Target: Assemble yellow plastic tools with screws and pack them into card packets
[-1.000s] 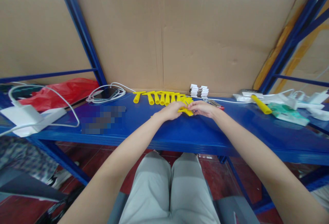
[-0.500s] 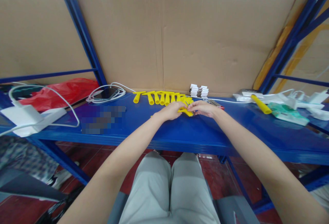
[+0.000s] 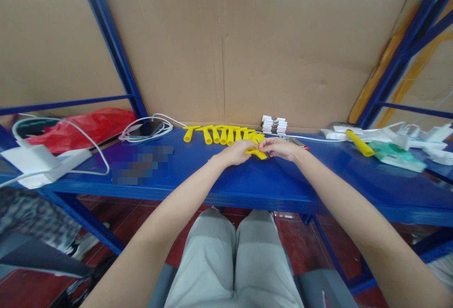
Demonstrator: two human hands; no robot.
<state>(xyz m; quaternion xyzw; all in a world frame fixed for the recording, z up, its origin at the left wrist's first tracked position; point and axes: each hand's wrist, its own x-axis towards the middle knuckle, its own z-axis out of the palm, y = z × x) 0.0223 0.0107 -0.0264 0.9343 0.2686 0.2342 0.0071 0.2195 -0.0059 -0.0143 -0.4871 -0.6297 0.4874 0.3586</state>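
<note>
Held piece: a yellow T-shaped piece (image 3: 261, 155) is held just above or on the blue worktop (image 3: 283, 180), between the two hands; contact with the surface cannot be told.
Left grip: the left hand (image 3: 234, 154) is closed on the left end of the piece, with thumb and fingers drawn together.
Right grip: the right hand (image 3: 279, 148) is placed at the piece's right side, its fingers bent; its opening and hold cannot be told.
Slim dark item: a narrow item (image 3: 268, 155) is seen below the right fingertips; it is too small to be identified.
Change from previous frame: the right fingertips are shifted slightly to the right, and more of the piece is exposed; the left hand is unmoved.
Yellow row: similar T-shaped pieces (image 3: 216, 135) are lined up behind the hands, unchanged.
White stack: white parts (image 3: 274, 126) are stacked near the cardboard panel (image 3: 283, 53), behind the right hand.
Right side: a yellow tube (image 3: 359, 143) is laid beside a green packet (image 3: 396, 157).
</note>
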